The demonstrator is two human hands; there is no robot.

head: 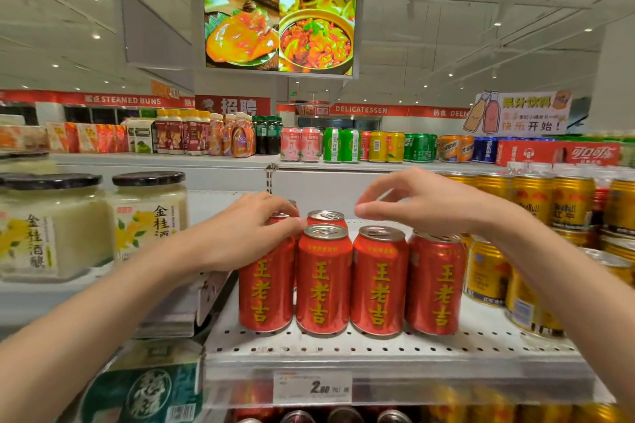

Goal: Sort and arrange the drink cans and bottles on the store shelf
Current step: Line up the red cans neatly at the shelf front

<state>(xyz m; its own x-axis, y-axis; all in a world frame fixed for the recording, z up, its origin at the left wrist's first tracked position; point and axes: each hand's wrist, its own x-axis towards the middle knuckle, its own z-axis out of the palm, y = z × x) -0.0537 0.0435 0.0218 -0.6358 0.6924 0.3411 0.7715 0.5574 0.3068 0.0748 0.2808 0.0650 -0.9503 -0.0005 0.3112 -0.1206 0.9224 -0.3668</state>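
A: On the perforated white shelf (pixel 395 342), in the head view, four red cans (pixel 378 282) stood in a front row, labels facing out, with at least two more just behind them. The left hand (pixel 247 233) rested over the top of the leftmost can (pixel 266 288), fingers curled down around its rim. The right hand (pixel 422 203) hovered above the row, fingers loosely bent and spread, holding nothing.

B: How did you judge they would handle?

A: Sealed metal cans, so probably stiff and fairly heavy if full, with smooth painted sides that could slip. The rim at the top or a wrap around the body looked the safest hold. They stood touching side by side, so nudging one would likely shift its neighbour.

B: And what crowded them?

A: Gold cans (pixel 488 271) sat just beside the rightmost red can, stacked and leaning forward. Left of the divider stood large jars (pixel 147 216) with black lids. A price tag (pixel 312 387) hung on the shelf edge. Beyond, a higher shelf carried mixed coloured cans and bottles, well apart from the hands.
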